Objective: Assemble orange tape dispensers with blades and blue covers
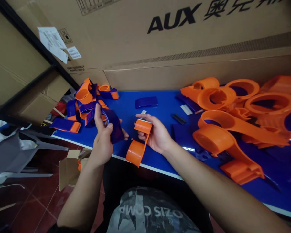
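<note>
In my left hand (103, 139) is a dark blue curved plastic cover (114, 126), gripped between thumb and fingers with the index finger pointing up. My right hand (157, 132) is closed around an orange tape dispenser (135, 152), its round hub hanging down near the table's front edge. The cover and the dispenser are apart, the cover to the left. Another blue cover (146, 102) lies on the blue table (126, 97) beyond my hands. A small black piece (178, 118) rests to the right of my right hand.
Orange dispenser bodies (215, 97) are heaped on the right. Orange-and-blue dispensers (84, 97) form a pile on the left. A large cardboard box (135, 38) walls off the back. An open carton (69, 170) sits on the floor near a grey stool (21, 149).
</note>
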The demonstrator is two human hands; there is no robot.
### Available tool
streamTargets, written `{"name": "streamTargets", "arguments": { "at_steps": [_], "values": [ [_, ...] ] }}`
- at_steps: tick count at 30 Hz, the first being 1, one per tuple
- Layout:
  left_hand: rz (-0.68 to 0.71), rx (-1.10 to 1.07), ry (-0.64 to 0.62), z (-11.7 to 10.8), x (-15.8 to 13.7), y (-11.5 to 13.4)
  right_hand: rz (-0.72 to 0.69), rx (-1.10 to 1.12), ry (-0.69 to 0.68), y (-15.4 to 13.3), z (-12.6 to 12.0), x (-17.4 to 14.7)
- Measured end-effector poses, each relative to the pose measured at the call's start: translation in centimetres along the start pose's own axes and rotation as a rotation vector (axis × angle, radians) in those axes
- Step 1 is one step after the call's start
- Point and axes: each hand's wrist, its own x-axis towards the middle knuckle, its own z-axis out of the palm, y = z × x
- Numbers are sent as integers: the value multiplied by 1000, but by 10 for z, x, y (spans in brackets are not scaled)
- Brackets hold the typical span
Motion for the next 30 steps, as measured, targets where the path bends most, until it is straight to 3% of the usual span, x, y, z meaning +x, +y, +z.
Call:
{"name": "streamTargets", "arguments": {
  "at_steps": [8, 19, 25, 30],
  "values": [
    [-14, -2, 5, 9, -12, 12, -2, -21, 39, -2, 2, 1],
    [80, 17, 21, 16, -19, 7, -153, -83, 215, -2, 2, -1],
    [120, -24, -20, 22, -19, 0, -118, -8, 108, -4, 8, -4],
    [164, 90, 22, 22, -30, -1, -89, 43, 103, -5, 11, -6]
  ]
}}
